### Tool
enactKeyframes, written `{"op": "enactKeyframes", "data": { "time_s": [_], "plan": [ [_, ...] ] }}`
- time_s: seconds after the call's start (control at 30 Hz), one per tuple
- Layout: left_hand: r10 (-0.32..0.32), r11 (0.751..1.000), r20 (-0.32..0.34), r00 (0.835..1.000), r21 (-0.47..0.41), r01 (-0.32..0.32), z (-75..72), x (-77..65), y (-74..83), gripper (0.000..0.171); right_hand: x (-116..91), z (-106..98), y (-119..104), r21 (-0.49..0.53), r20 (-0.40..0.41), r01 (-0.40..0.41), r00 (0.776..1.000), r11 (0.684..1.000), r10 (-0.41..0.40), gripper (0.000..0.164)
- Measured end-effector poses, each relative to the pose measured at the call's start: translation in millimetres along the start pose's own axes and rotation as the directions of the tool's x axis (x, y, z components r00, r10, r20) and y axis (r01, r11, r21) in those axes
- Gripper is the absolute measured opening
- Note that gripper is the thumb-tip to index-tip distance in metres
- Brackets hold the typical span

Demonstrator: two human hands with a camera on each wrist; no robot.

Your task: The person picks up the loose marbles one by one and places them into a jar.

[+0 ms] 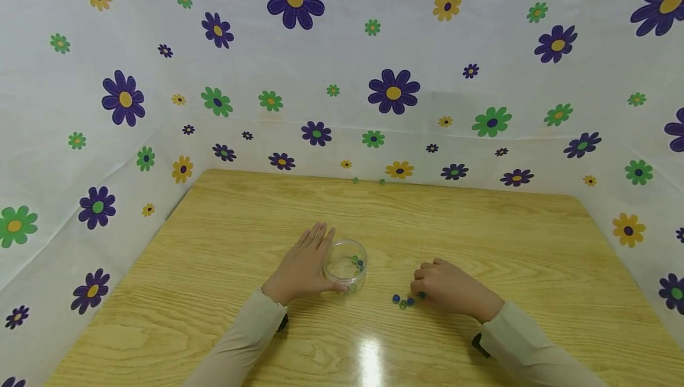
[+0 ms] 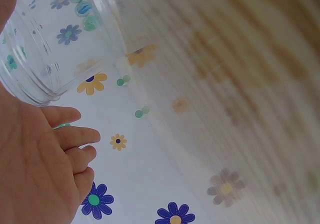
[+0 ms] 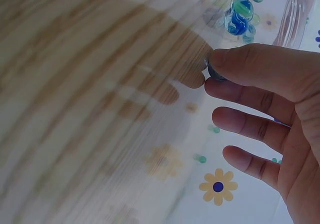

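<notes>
A clear round jar [image 1: 346,280] stands upright on the table, with several green and blue glass marbles [image 1: 357,260] inside. Around its left side lies my left hand [image 1: 303,268], thumb across the front and fingers fairly straight toward the back; both the jar wall [image 2: 75,69] and the hand [image 2: 40,159] show in the left wrist view. My right hand [image 1: 454,289] is low over the table, right of the jar. Its thumb and index finger pinch a dark marble [image 3: 215,73], mostly hidden by the thumb. Beside these fingertips lie loose blue and green marbles [image 1: 403,304].
Two small green marbles [image 1: 382,181] lie at the table's far edge, by the flowered cloth [image 1: 331,66] that rises around the back and sides. The wooden table [image 1: 256,215] has a bright glare near its front.
</notes>
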State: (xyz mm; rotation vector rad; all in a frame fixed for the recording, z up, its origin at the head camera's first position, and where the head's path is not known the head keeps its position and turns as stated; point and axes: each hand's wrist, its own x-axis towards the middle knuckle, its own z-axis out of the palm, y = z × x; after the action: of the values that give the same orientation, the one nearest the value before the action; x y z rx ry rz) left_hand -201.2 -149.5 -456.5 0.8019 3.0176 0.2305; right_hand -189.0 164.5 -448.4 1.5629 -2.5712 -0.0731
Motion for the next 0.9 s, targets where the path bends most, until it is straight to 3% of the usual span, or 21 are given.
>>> {"op": "enactKeyframes", "data": {
  "time_s": [0.33,0.9],
  "plan": [
    [-0.007,1.0,0.01,1.0,0.004,0.007,-1.0,0.3,0.1,0.116,-2.1,-0.2,1.8,-0.007,0.035,-0.026,0.999,1.0,0.026,0.014],
    [0.0,1.0,-0.002,1.0,-0.002,0.0,-2.3,-1.5,1.7,0.115,-4.5,1.1,2.8,-0.015,0.007,-0.012,1.0,1.0,0.012,0.016]
  ]
}}
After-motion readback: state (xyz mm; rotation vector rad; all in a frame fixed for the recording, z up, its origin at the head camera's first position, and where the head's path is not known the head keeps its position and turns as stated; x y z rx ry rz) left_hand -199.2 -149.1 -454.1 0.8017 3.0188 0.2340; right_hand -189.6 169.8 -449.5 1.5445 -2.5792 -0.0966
